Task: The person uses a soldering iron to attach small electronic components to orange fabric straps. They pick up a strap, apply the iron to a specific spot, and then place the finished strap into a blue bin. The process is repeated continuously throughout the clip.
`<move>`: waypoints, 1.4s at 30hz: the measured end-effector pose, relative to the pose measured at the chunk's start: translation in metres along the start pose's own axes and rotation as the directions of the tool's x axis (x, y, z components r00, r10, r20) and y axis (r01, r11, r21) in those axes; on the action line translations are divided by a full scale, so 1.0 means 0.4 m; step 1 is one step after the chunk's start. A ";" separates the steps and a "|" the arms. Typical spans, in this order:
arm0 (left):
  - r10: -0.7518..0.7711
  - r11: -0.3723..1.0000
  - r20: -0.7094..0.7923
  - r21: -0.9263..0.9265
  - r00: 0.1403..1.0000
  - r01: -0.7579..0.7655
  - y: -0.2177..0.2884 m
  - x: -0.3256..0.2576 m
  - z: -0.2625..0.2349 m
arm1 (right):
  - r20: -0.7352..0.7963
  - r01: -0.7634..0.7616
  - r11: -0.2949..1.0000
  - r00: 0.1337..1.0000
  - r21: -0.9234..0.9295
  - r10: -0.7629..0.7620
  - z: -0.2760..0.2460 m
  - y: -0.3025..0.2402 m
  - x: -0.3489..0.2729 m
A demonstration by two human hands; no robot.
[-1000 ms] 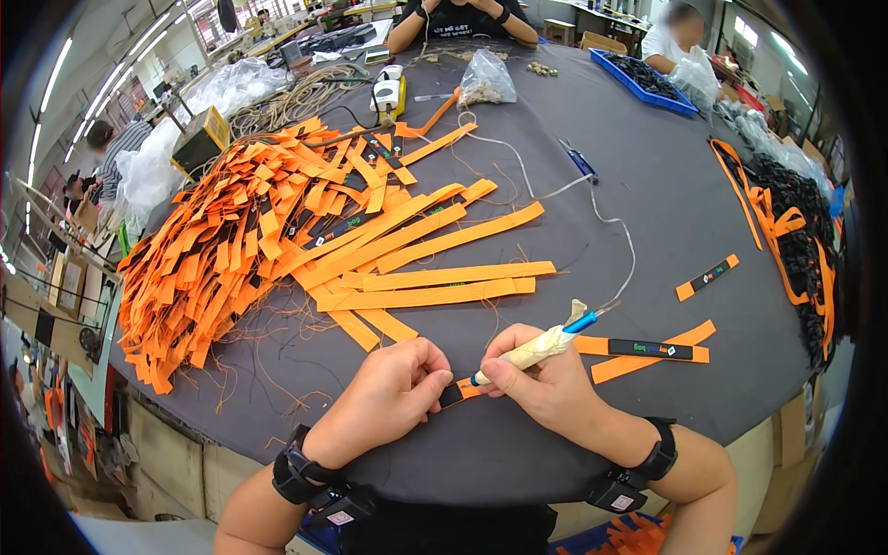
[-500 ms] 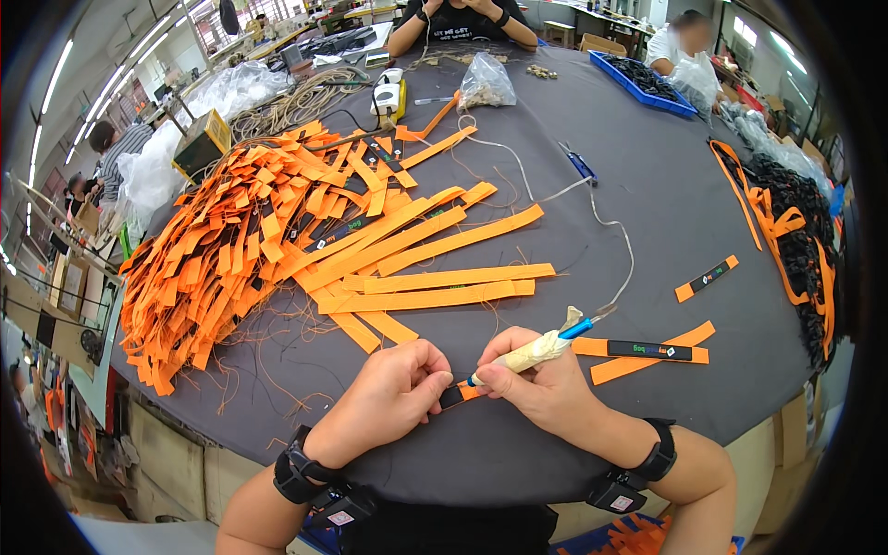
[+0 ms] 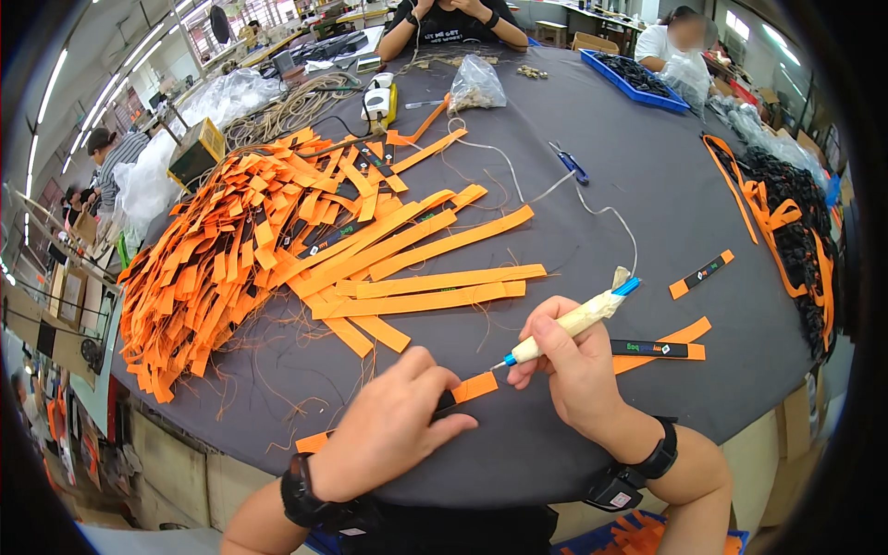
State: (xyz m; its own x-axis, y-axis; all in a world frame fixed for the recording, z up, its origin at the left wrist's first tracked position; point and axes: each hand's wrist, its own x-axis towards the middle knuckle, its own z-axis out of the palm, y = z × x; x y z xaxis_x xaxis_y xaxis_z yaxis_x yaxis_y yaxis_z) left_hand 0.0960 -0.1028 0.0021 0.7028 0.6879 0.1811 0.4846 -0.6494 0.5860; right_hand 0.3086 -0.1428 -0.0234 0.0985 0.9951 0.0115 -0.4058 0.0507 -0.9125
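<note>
My left hand is closed around an orange strap with a black label section, low over the near middle of the table. One orange end sticks out past the fingers; the other shows beside my left wrist, and the middle is covered by the hand. In my right hand is a corded hot-tip pen, its handle wrapped in cream tape and its collar blue. Its thin metal tip is just right of the strap's end, seemingly apart from it. Two crossed orange straps, one with a black label, rest beside my right hand.
A big heap of orange straps covers the table's left side. Farther off are a power strip, a plastic bag, blue snips and a blue tray. The pen's cord trails across the table. Co-workers sit beyond.
The pen's tip has lifted off the strap and drawn right with my right hand. My left hand has turned over the strap, whose orange end now shows more fully.
</note>
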 end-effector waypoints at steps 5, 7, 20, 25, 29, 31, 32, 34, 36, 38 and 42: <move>0.001 1.000 0.001 -0.009 1.000 -0.001 -0.016 0.004 0.028 | 0.045 -0.056 0.994 0.997 -0.092 0.061 0.009 0.008 -0.003; -0.029 0.997 -0.002 -0.067 1.000 0.029 -0.028 0.006 0.020 | 0.077 -0.063 0.985 0.994 -0.158 0.076 0.009 0.013 -0.004; -0.011 0.997 0.058 -0.069 0.998 0.015 -0.019 0.011 0.035 | 0.023 -0.022 0.994 0.999 -0.110 0.025 0.001 0.002 -0.003; -0.144 0.935 0.078 -0.315 0.987 0.161 -0.049 0.006 0.023 | 0.136 -0.021 0.972 0.989 -0.235 0.054 0.014 0.017 -0.005; -0.185 0.916 0.082 -0.347 0.979 0.202 -0.047 0.006 0.017 | 0.221 0.104 0.908 0.975 -0.406 -0.013 0.004 0.031 0.003; -0.179 0.923 0.076 -0.333 0.981 0.194 -0.048 0.007 0.017 | 0.216 0.098 0.908 0.976 -0.408 -0.009 0.006 0.036 0.004; -0.176 0.927 0.076 -0.323 0.981 0.191 -0.047 0.009 0.015 | 0.216 0.101 0.904 0.976 -0.416 -0.010 0.005 0.038 0.004; -0.169 0.933 0.074 -0.310 0.983 0.184 -0.047 0.010 0.016 | 0.217 0.108 0.895 0.976 -0.433 -0.013 0.004 0.041 0.006; -0.163 0.936 0.068 -0.305 0.984 0.176 -0.048 0.010 0.018 | 0.218 0.114 0.889 0.976 -0.444 -0.016 0.006 0.040 0.005; -0.165 0.937 0.068 -0.300 0.984 0.178 -0.047 0.012 0.017 | 0.222 0.122 0.882 0.975 -0.455 -0.020 0.004 0.040 0.005; -0.166 0.937 0.062 -0.300 0.984 0.177 -0.045 0.013 0.017 | 0.238 0.135 0.868 0.971 -0.478 -0.020 0.001 0.042 0.007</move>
State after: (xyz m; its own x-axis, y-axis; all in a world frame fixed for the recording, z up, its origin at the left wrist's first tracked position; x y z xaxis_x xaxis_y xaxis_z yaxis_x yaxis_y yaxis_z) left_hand 0.0944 -0.0898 -0.0127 0.6439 0.7645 0.0320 0.4221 -0.3898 0.8185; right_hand 0.3018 -0.1393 -0.0386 -0.1127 0.9855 0.1269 0.0958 0.1379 -0.9858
